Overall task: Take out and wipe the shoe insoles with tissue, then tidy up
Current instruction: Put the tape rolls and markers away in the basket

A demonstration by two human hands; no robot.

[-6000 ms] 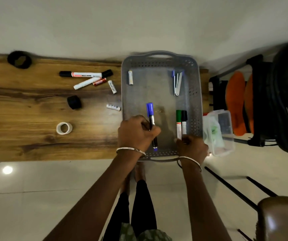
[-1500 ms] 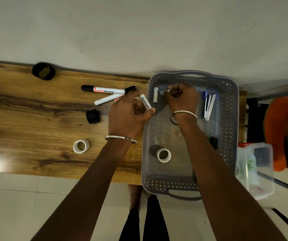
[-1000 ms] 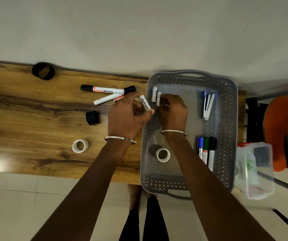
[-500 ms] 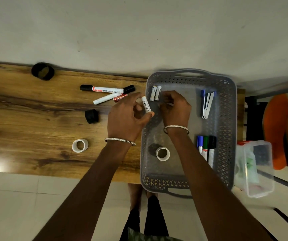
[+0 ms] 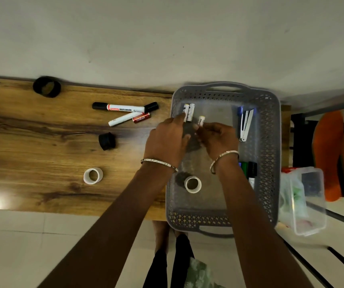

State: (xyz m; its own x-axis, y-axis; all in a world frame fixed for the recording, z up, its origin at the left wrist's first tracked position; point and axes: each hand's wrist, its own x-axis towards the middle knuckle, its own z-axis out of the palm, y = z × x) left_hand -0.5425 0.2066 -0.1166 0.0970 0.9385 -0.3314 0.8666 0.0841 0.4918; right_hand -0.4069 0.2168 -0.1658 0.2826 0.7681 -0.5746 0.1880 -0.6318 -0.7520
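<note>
While right hand (image 5: pixel 219 140) fingers (image 5: pixel 197 127) pinch a cylindrical battery (image 5: pixel 201 120), left hand (image 5: pixel 167 140) fingers (image 5: pixel 179 119) stretch uncurled.

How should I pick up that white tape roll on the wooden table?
Come from straight above. The white tape roll lies flat on the table with its hole facing up and nothing touching it, so I'd slip a finger into the hole, put your thumb on the outer wall and pinch the ring.
</note>
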